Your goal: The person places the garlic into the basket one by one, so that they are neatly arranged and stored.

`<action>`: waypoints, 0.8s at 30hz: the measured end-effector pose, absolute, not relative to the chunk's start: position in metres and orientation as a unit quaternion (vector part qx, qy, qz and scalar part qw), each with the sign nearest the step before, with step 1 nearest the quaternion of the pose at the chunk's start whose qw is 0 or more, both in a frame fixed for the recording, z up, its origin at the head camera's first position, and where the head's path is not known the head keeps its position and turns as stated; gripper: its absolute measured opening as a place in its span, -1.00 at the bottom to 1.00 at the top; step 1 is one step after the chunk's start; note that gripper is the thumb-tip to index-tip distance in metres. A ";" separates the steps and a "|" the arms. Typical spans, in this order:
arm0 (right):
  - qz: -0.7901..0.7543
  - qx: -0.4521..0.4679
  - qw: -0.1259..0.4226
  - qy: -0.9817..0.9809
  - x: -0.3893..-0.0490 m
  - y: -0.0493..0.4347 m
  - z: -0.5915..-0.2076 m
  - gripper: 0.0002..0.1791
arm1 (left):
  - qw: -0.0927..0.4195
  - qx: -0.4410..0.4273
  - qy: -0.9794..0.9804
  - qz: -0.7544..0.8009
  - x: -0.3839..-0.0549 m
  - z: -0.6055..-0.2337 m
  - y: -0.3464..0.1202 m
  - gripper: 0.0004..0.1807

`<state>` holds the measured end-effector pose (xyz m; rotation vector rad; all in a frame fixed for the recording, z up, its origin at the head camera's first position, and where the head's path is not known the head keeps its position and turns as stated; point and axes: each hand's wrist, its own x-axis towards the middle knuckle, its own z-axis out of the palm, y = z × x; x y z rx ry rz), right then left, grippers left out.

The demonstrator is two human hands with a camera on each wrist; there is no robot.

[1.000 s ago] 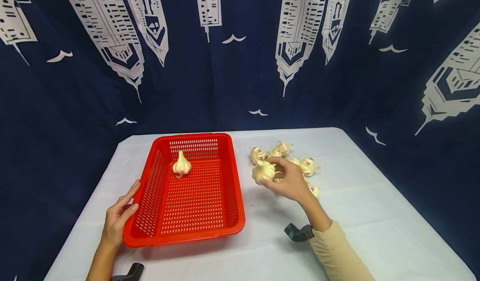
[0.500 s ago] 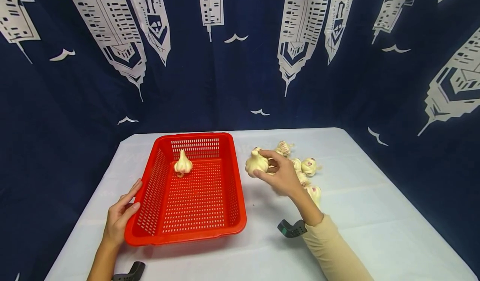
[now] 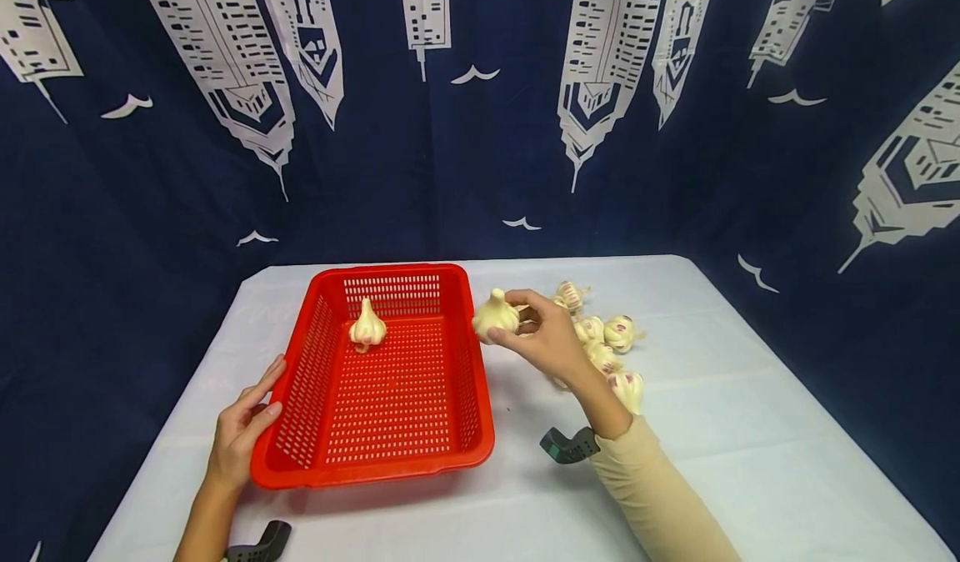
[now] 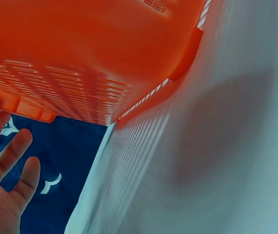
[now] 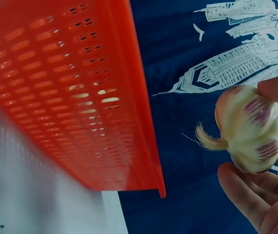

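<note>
Nearest, at the left side of the slotted red plastic basket (image 3: 373, 476), the left hand (image 3: 238, 439) rests against it, fingers nearly straight and spread. Just right of the basket, the right hand (image 3: 553, 341) pinches a rounded, ribbed garlic bulb (image 3: 493, 317) between thumb and curved fingers; its cream skin has purple streaks and a wispy root tuft (image 5: 208, 138). Inside the basket, toward its far-left corner, a second bulb (image 3: 367, 328) stands neck-up. Farther right of the basket, more bulbs (image 3: 603, 357) cluster on the white counter (image 3: 712, 395). Behind the basket hangs white-printed navy fabric (image 3: 465, 170).
</note>
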<state>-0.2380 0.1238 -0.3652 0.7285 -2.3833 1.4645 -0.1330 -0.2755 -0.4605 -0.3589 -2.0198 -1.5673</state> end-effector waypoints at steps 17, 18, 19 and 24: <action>0.484 0.259 0.122 -0.827 -0.246 0.093 -0.336 -0.49 | 0.275 -0.130 -0.754 -0.582 -0.132 -0.461 -0.276 -0.47; 0.484 0.264 0.124 -0.825 -0.247 0.091 -0.335 -0.49 | 0.276 -0.131 -0.755 -0.580 -0.132 -0.461 -0.276 -0.47; 0.484 0.267 0.126 -0.824 -0.248 0.089 -0.333 -0.49 | 0.277 -0.131 -0.755 -0.579 -0.132 -0.460 -0.276 -0.47; 0.477 0.270 0.118 -0.828 -0.251 0.078 -0.328 -0.49 | 0.283 -0.137 -0.755 -0.575 -0.132 -0.460 -0.275 -0.47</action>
